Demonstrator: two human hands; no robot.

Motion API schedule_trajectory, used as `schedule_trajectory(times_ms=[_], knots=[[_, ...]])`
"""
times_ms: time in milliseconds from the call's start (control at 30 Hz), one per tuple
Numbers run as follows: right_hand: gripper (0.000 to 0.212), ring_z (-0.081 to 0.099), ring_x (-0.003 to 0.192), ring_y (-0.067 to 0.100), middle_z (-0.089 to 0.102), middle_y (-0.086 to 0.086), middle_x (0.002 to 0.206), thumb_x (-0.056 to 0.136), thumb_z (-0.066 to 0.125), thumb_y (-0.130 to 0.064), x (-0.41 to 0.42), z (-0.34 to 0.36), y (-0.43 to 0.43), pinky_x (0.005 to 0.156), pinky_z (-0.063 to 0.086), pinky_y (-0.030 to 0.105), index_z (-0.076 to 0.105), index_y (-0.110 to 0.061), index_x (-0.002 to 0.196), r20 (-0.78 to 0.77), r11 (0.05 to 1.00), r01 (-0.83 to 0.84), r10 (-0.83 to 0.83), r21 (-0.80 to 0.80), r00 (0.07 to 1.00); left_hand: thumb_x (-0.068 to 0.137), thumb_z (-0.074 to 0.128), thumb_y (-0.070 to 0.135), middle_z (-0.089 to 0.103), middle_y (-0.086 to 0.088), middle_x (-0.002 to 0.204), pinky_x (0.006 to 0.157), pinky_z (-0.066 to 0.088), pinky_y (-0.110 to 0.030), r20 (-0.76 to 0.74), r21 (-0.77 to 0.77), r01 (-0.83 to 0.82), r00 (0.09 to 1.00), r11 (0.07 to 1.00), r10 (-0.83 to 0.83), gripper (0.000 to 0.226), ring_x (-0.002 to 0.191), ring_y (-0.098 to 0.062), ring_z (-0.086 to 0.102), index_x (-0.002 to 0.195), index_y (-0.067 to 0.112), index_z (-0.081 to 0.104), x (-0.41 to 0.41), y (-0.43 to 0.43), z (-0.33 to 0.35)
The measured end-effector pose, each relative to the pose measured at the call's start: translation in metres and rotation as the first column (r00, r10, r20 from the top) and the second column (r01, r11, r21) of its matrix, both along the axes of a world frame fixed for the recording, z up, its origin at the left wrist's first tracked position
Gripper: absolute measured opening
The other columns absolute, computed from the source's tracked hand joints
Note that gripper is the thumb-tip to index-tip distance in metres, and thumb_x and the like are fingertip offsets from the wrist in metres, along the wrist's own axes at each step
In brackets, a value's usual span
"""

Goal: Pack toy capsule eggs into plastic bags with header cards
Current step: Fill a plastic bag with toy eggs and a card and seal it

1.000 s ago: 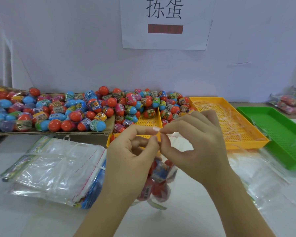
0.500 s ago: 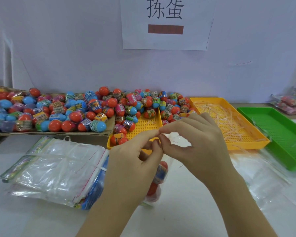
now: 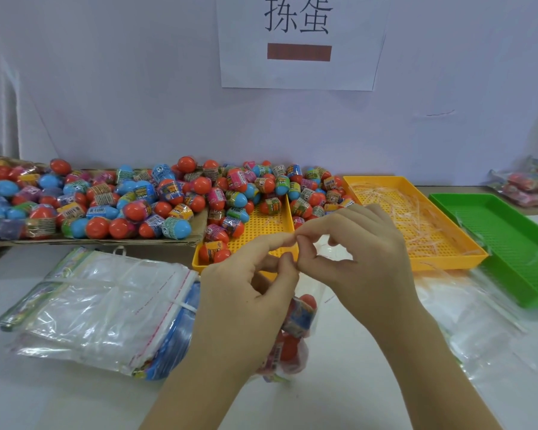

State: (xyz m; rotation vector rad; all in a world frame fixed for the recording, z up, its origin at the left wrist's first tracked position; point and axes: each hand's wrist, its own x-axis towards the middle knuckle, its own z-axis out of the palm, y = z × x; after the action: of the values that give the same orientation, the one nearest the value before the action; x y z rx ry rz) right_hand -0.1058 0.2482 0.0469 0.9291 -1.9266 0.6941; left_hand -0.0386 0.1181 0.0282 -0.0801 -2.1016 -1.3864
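A clear plastic bag [image 3: 295, 333] with several red and blue capsule eggs hangs between my hands over the white table. My left hand [image 3: 246, 302] pinches the bag's top edge with thumb and forefinger. Just right of it, my right hand [image 3: 357, 259] pinches the same edge, fingertips almost touching the left hand's. Much of the bag is hidden behind my left hand and wrist. Loose capsule eggs [image 3: 156, 203] lie heaped on a cardboard sheet and spill into a yellow tray [image 3: 267, 226] behind my hands.
A stack of empty bags with header cards [image 3: 106, 308] lies at the left. A second yellow tray [image 3: 448, 259] holds thin plastic strips; a green tray [image 3: 516, 240] stands at the right. Loose clear bags [image 3: 479, 324] lie front right. Packed bags [image 3: 531, 184] sit far right.
My hands have drawn closer at the bag's top edge and dropped a little. The bag has swung slightly to the right under them.
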Motion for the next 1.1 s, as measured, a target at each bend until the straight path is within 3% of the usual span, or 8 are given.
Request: schedule_trajectory(times_ms=[133,267,500,600,700,867,1000,1100], knots=[[0.013,0.048,0.063,0.004,0.063,-0.008,0.066,0.079,0.061,-0.019,0.003,0.001,-0.002,0.064,0.043,0.032,0.071,-0.014,0.073,0.111,0.997,-0.002,0.011,-0.081,0.994,0.089,0.065,0.020,0.072,0.019,0.075,0.056,0.059,-0.027,0.029,0.103,0.027,0.999,0.994,-0.031,0.026,0.062,-0.008,0.070,0.101,0.044,0.064,0.001,-0.001,0.002],[0.009,0.047,0.062,0.004,0.063,-0.008,0.066,0.077,0.063,-0.016,0.004,-0.002,-0.004,0.059,0.045,0.033,0.070,-0.013,0.072,0.156,0.990,0.065,-0.045,-0.127,0.987,0.089,0.065,0.021,0.073,0.014,0.069,0.059,0.058,-0.032,0.021,0.162,0.007,1.000,0.987,-0.010,0.024,0.061,-0.014,0.070,0.102,0.040,0.061,0.001,0.001,0.001],[0.016,0.054,0.059,0.002,0.063,-0.021,0.072,0.077,0.062,-0.027,-0.014,0.006,0.024,0.056,0.037,0.012,0.058,-0.037,0.067,0.377,0.870,0.297,-0.141,-0.395,0.915,0.090,0.061,0.024,0.073,0.019,0.074,0.054,0.052,-0.015,-0.052,0.230,-0.072,0.995,0.971,0.086,0.023,0.065,-0.006,0.070,0.106,0.038,0.054,-0.002,-0.005,0.002],[0.019,0.054,0.058,-0.001,0.062,-0.024,0.065,0.078,0.062,-0.028,-0.020,0.006,0.032,0.057,0.036,0.007,0.055,-0.040,0.066,0.409,0.830,0.342,-0.154,-0.440,0.899,0.092,0.061,0.020,0.074,0.015,0.077,0.061,0.059,-0.029,-0.072,0.282,-0.082,0.992,0.956,0.106,0.026,0.072,-0.007,0.072,0.106,0.039,0.051,-0.003,-0.009,0.001],[0.017,0.053,0.057,-0.003,0.061,-0.021,0.066,0.079,0.061,-0.027,-0.025,0.004,0.037,0.058,0.036,0.006,0.057,-0.037,0.067,0.438,0.811,0.352,-0.134,-0.467,0.889,0.092,0.061,0.017,0.075,0.011,0.080,0.064,0.061,-0.031,-0.075,0.310,-0.101,0.989,0.945,0.130,0.028,0.076,-0.007,0.072,0.106,0.038,0.051,-0.005,-0.012,0.002],[0.019,0.052,0.055,0.004,0.061,-0.014,0.065,0.079,0.064,-0.021,-0.033,0.001,0.049,0.056,0.038,0.012,0.060,-0.035,0.066,0.475,0.769,0.371,-0.100,-0.521,0.874,0.092,0.061,0.013,0.076,0.002,0.082,0.073,0.060,-0.039,-0.031,0.365,-0.117,0.990,0.924,0.137,0.030,0.081,-0.007,0.073,0.105,0.037,0.050,-0.010,-0.017,0.001],[0.011,0.061,0.061,0.023,0.064,-0.009,0.064,0.074,0.062,-0.026,-0.048,-0.006,0.067,0.062,0.047,0.033,0.064,-0.032,0.065,0.559,0.705,0.439,-0.073,-0.556,0.826,0.092,0.061,0.011,0.076,0.000,0.081,0.067,0.059,-0.021,0.009,0.424,-0.142,0.988,0.894,0.153,0.031,0.080,-0.006,0.073,0.106,0.037,0.049,-0.013,-0.021,-0.003],[0.016,0.061,0.062,0.020,0.064,-0.008,0.065,0.079,0.066,-0.020,-0.079,-0.008,0.100,0.062,0.046,0.032,0.065,-0.028,0.066,0.654,0.711,0.560,-0.187,-0.425,0.733,0.092,0.061,0.010,0.076,0.006,0.079,0.067,0.057,-0.024,0.046,0.438,-0.143,0.990,0.888,0.137,0.035,0.078,-0.005,0.073,0.102,0.041,0.049,-0.017,-0.024,-0.005]])
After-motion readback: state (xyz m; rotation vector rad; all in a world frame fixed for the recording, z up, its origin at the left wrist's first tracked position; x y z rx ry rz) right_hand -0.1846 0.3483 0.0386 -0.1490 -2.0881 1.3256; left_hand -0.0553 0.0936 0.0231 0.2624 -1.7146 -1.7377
